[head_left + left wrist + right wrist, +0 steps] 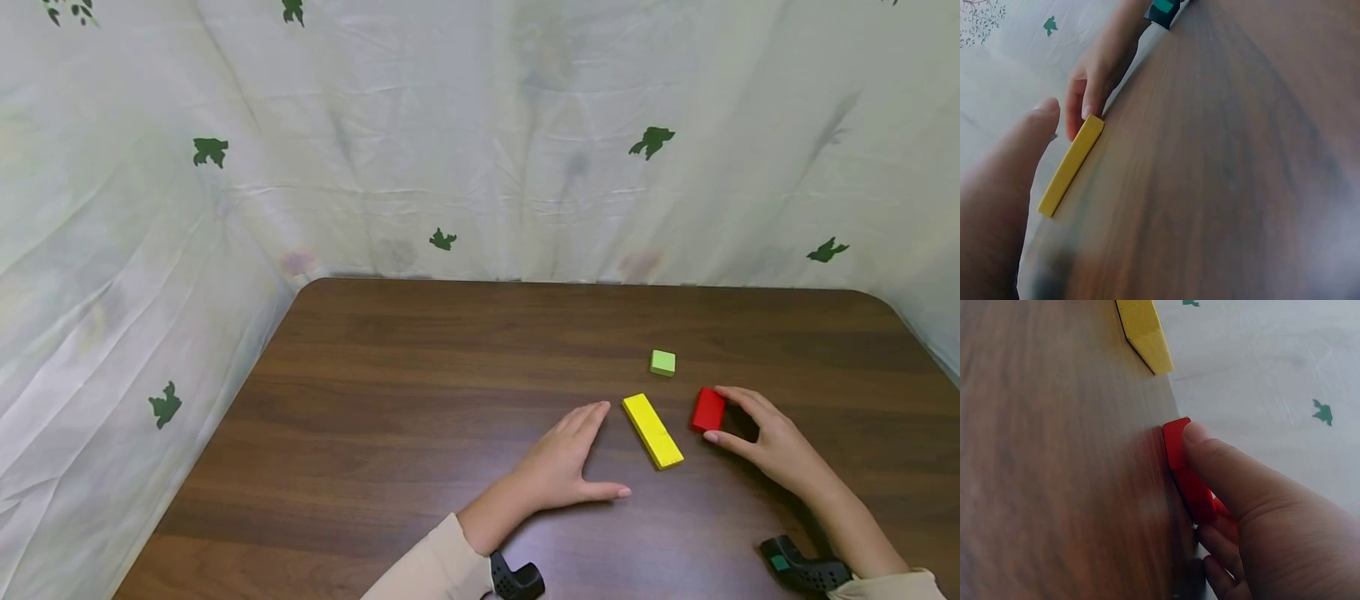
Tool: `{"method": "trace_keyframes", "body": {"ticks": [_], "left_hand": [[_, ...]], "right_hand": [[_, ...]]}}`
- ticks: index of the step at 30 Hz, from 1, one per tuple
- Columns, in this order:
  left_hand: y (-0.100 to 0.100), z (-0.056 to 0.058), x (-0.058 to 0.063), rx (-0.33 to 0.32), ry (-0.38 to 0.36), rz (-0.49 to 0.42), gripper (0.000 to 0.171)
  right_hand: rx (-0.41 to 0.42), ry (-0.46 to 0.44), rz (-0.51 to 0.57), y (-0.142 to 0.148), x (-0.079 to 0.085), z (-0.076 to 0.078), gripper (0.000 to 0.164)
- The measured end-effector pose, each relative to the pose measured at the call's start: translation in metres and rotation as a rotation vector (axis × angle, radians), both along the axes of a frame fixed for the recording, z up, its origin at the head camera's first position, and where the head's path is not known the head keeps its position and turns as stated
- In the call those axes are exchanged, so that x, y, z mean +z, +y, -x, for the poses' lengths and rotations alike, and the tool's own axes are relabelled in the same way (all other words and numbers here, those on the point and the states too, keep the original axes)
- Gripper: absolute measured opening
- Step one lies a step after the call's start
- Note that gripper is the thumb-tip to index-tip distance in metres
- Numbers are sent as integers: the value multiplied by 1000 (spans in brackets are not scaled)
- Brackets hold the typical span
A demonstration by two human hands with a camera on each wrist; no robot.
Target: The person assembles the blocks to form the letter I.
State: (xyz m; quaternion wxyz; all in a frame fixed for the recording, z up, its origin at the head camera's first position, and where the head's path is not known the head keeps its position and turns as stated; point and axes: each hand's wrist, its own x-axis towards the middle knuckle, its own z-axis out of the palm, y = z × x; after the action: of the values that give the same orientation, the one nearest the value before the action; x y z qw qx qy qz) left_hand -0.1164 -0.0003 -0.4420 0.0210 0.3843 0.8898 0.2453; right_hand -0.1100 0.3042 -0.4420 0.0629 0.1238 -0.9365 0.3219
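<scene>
On the table, my right hand (776, 442) holds a red block (707, 410), thumb at its near end and fingers at its far end. The right wrist view shows the thumb pressed on the red block (1186, 469), which lies close against the wood. Left of it lies a long yellow block (652, 431), set slantwise. My left hand (558, 462) hovers beside the yellow block with fingers straight and thumb spread, holding nothing. In the left wrist view the yellow block (1072, 165) appears past my left thumb.
A small green cube (663, 362) sits farther back, behind the yellow and red blocks. The brown wooden table (420, 358) has rounded far corners. A pale curtain (480, 125) with green leaf-like shapes hangs behind it and along the left side.
</scene>
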Motion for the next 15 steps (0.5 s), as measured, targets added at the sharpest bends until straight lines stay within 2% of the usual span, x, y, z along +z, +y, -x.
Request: {"method": "trace_keyframes", "body": {"ticks": [15], "left_hand": [[22,3,-4,55,2,-4,99]], "right_hand": [[8,-9,4,0,1,1,66]]}}
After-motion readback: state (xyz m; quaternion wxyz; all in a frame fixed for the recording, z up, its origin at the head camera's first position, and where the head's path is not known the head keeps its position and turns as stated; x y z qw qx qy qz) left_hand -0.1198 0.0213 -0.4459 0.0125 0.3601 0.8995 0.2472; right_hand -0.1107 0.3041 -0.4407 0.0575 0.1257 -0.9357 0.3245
